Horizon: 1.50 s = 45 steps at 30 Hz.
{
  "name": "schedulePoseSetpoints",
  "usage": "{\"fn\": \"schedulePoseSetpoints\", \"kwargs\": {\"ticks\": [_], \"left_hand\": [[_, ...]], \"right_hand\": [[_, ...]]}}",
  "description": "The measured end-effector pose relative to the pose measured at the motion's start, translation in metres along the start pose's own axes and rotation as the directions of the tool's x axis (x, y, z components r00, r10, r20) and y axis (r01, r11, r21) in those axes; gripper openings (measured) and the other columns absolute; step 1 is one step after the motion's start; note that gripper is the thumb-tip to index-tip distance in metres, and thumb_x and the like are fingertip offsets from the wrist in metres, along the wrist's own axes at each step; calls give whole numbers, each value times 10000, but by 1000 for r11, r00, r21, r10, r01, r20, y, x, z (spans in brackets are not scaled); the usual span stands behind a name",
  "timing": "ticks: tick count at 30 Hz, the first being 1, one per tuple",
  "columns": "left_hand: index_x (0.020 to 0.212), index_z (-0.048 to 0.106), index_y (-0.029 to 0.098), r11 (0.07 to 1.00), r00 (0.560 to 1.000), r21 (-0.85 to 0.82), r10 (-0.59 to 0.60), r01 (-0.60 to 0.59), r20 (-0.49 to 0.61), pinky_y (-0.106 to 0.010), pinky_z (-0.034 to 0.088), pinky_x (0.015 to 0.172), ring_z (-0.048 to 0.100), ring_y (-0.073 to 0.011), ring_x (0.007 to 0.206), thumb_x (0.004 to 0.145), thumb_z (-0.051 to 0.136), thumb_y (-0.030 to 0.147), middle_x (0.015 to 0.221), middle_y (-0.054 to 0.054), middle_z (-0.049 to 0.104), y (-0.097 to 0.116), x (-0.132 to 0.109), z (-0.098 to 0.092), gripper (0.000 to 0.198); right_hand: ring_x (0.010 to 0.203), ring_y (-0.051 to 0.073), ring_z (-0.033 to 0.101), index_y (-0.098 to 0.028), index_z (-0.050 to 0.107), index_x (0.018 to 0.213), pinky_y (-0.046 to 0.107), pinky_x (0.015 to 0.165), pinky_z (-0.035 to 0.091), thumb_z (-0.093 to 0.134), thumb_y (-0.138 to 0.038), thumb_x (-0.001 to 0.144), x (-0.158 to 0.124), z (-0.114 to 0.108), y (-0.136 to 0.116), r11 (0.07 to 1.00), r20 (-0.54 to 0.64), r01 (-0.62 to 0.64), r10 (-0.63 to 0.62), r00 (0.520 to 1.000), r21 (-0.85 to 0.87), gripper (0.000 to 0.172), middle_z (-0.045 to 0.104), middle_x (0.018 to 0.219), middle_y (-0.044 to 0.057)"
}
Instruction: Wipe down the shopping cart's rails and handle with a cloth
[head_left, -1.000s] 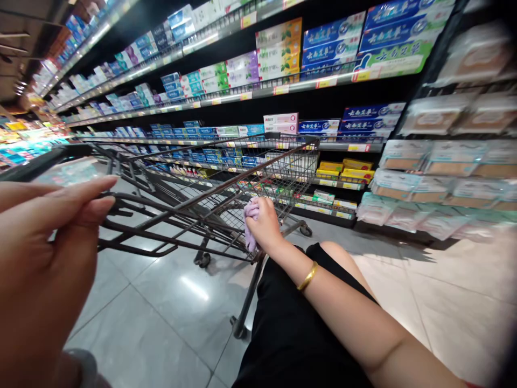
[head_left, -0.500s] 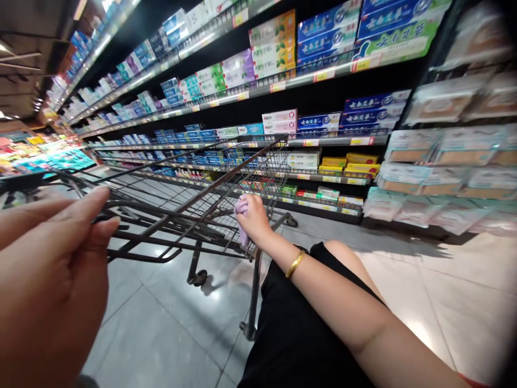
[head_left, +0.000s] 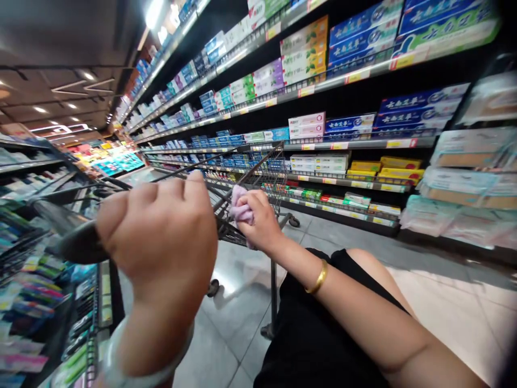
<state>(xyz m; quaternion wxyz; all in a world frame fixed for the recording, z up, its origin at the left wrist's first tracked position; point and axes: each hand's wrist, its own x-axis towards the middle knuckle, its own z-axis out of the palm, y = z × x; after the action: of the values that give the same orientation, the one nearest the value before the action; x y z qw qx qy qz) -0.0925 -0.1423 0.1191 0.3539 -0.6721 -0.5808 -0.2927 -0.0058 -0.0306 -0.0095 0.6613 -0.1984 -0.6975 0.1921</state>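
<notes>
My left hand (head_left: 161, 237) is closed in a fist around the dark handle bar (head_left: 72, 242) of a metal shopping cart (head_left: 258, 172). My right hand (head_left: 260, 221) is closed on a small pale purple cloth (head_left: 239, 207) and presses it against the cart's wire side near the rim. A gold bangle (head_left: 317, 277) sits on my right wrist and a pale bracelet on my left. The cart's basket looks empty.
Long dark shelves (head_left: 343, 81) full of boxed toothpaste run along the right of the aisle. Wrapped packs (head_left: 464, 183) hang at the far right. Another shelf of small goods (head_left: 36, 302) stands close on the left. The floor (head_left: 242, 323) is grey glossy tile.
My left hand went from open fingers near the handle to a fist around it. The view swung left and up, and the cloth hand moved up the cart's side toward the rim.
</notes>
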Motion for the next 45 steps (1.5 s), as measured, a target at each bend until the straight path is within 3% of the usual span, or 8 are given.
{"fn": "schedulePoseSetpoints", "kwargs": {"ticks": [3,7,10,15,20,27,33,45], "left_hand": [[1275,678,79,987,995,136,84,-91,59,-602,433,961,641,-381,1116,1011,323,209,1077,-220,734,11,-1,-8,461],[1385,621,237,935,935,-69,340,-348,-104,-412,474,1092,649,-228,1242,989,458,166,1335,-60,709,-2,-9,-35,434],[1319,684,243,976,946,-3,208,-216,-249,-391,474,1084,683,-231,1179,998,526,277,1249,-51,750,-28,-6,-49,359],[1099,786,240,997,996,-31,61,-64,-70,-361,505,905,717,-241,1056,1041,387,482,1080,-35,791,-74,5,-35,470],[993,788,230,995,996,-45,-83,84,18,-353,424,761,685,-222,875,1049,158,550,925,-49,763,-78,7,-6,709],[810,734,224,989,998,137,-62,60,8,-360,322,656,625,-228,739,1041,99,529,770,-99,726,-62,22,11,741],[725,707,223,987,999,155,-41,40,-1,-333,325,621,633,-223,700,1043,182,461,727,-100,721,-49,37,25,657],[840,764,203,979,990,179,80,-101,118,-332,310,610,665,-219,704,1047,95,539,807,-123,757,-20,80,66,777]], "right_hand": [[1007,216,571,-236,590,907,390,935,522,600,-96,680,6,0,-5,992,-42,-122,123,992,7,267,567,1004,42],[1063,218,571,-254,605,935,399,966,512,607,-119,698,23,-7,-37,998,-36,34,-32,999,62,273,593,1049,33],[1100,220,565,-263,610,936,415,1006,494,597,-103,697,35,-12,-43,993,22,99,-101,995,57,288,616,1038,23],[1007,194,574,-246,601,906,395,973,505,601,-100,687,46,-18,-44,994,15,-56,55,998,95,263,613,1001,16],[1050,198,577,-251,610,941,419,1032,478,594,-133,739,62,-34,-78,965,66,193,-207,976,177,234,643,1020,0],[1051,220,585,-244,601,903,426,1010,496,574,-136,701,69,-33,-46,998,12,-11,10,1000,57,231,632,1010,17],[1141,240,559,-266,614,969,462,1079,458,560,-144,729,72,-39,-52,983,46,179,-180,983,33,275,621,1065,16],[1138,222,573,-242,582,1098,414,1062,475,580,-175,746,59,-26,36,996,-225,-85,75,971,-36,359,575,1154,61]]}}
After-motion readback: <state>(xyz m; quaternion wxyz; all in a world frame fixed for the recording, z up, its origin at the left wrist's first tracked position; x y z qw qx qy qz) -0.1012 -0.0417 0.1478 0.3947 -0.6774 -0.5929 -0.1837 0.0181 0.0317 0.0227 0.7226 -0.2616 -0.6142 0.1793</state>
